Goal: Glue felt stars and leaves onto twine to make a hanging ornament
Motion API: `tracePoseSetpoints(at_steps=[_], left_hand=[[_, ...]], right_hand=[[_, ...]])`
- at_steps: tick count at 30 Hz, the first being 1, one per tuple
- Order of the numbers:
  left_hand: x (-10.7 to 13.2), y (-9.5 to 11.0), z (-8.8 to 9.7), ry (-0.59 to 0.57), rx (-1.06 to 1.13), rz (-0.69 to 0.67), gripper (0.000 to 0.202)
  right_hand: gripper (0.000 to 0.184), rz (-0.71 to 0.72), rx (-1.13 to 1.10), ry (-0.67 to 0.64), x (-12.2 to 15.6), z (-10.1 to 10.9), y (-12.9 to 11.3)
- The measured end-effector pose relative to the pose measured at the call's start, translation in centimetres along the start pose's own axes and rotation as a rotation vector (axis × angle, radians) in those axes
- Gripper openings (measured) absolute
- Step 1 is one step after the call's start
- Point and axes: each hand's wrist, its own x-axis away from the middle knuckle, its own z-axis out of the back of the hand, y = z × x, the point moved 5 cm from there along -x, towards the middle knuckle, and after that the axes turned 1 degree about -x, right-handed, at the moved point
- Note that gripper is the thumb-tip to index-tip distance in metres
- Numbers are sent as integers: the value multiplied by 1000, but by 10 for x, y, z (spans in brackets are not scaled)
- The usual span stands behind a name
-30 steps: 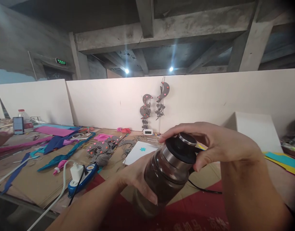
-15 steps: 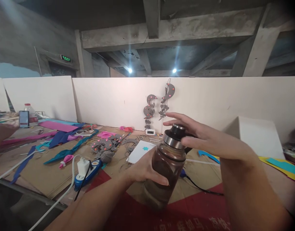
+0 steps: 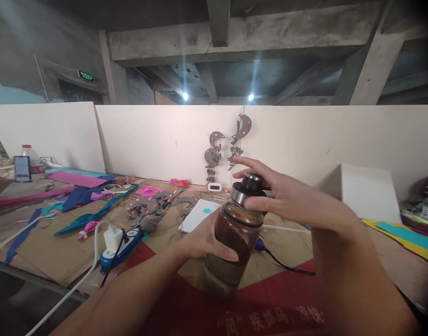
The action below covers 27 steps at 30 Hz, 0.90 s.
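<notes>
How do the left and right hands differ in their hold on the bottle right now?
The left hand wraps the bottle round its dark body from the side; the right hand comes over the top at the black cap. The left hand's fingers curl close, while the right hand's index finger sticks out straight. Both hold the same tilted bottle.

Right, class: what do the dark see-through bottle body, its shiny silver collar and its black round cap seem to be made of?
The dark see-through bottle body, gripped by the left hand: probably tinted glass or clear plastic, glossy; contents show through. The shiny silver collar: likely steel, bright metallic sheen. The black round cap, under the right hand: plastic perhaps, glossy top.
</notes>
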Motion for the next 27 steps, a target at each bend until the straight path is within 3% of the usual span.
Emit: tracePoseSetpoints(at_steps=[3,8,10,16,23,27], left_hand=[[0,0,-3,-18,0,-4,86],[0,-3,1,11,2,-17,83],[0,-4,4,40,-21,-19,81],[0,-2,-3,-29,30,-11,88],[1,-6,8,72,-49,24,75],[1,-6,5,11,12,13,78]], right_hand=[[80,43,-77,-85,3,5,3],[70,-154,194,209,-2,3,5],[72,-160,216,252,-3,1,2],[81,-21,32,-62,1,6,4],[74,-177,289,235,-6,-3,5],[78,-35,148,21,-5,-3,4]])
